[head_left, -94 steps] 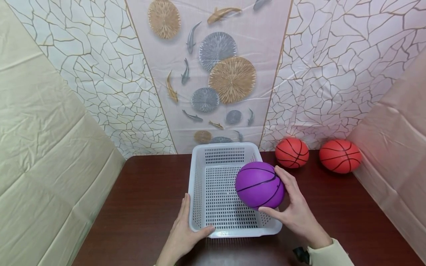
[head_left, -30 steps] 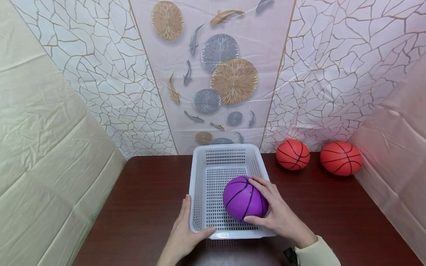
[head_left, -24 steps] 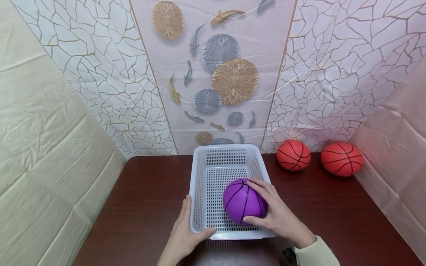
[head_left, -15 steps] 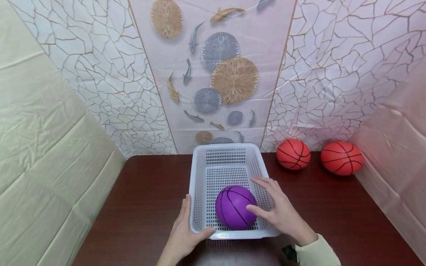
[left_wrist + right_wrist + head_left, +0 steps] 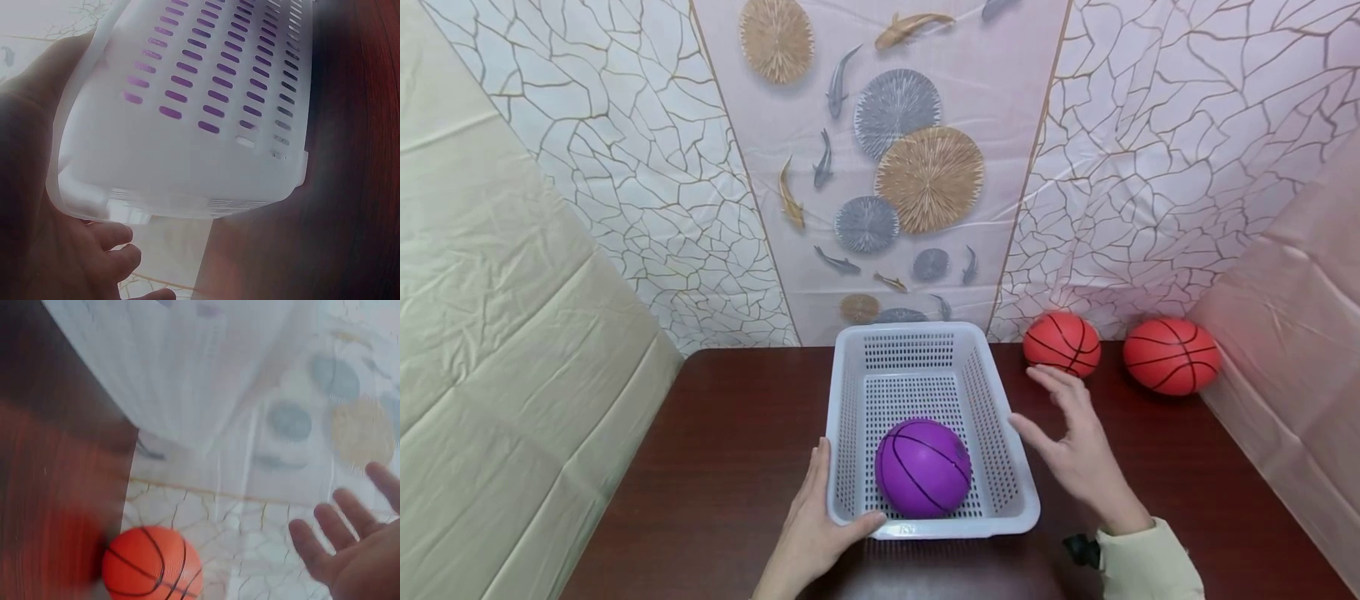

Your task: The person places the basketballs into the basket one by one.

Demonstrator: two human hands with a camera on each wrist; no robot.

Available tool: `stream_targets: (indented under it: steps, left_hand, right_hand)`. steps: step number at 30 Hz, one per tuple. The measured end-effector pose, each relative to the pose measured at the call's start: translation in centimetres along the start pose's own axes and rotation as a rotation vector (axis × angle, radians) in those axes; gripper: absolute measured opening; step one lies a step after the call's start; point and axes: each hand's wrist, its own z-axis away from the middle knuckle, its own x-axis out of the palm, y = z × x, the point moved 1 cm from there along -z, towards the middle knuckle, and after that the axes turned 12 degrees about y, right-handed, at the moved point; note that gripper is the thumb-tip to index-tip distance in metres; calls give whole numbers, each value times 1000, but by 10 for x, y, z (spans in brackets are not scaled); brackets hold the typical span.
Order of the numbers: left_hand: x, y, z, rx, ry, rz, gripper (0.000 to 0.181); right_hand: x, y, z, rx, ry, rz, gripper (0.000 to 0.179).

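Note:
A purple basketball (image 5: 923, 468) lies in the near part of a white perforated plastic basket (image 5: 895, 528). My left hand (image 5: 812, 521) holds the basket's near left corner, thumb over the front rim and fingers along the outside of the left wall. In the left wrist view, purple shows through the slots of the basket (image 5: 162, 156). My right hand (image 5: 1081, 450) is spread and holds nothing, just right of the basket. Its fingertips overlap the lower edge of a red basketball (image 5: 1060, 340) in the head view; the right wrist view shows that red ball (image 5: 150, 562) apart from the fingers.
Another red basketball (image 5: 1172, 356) sits at the back right, against the right-hand cloth (image 5: 1292, 333). Everything stands on a dark reddish-brown table (image 5: 730, 433). Patterned cloth (image 5: 625, 167) closes off the back, and beige cloth (image 5: 512, 350) the left side.
The purple ball went down into the basket and was let go, then shifted slightly left. My right hand withdrew from it to the right and away from me. My left hand stayed put.

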Motion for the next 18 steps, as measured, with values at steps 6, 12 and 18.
stream_targets:
  steps: [6,12,18]
  left_hand:
    - [0,0,-1,8,5,0,123]
    - [-1,1,-1,5,3,5,124]
    - [-1,2,0,-4,6,14,124]
  right_hand:
    - [-10,28,-15,178,50,77,73]
    - [-16,54,-27,315,75,154,83]
    - [-20,76,-42,413,85,177,89]
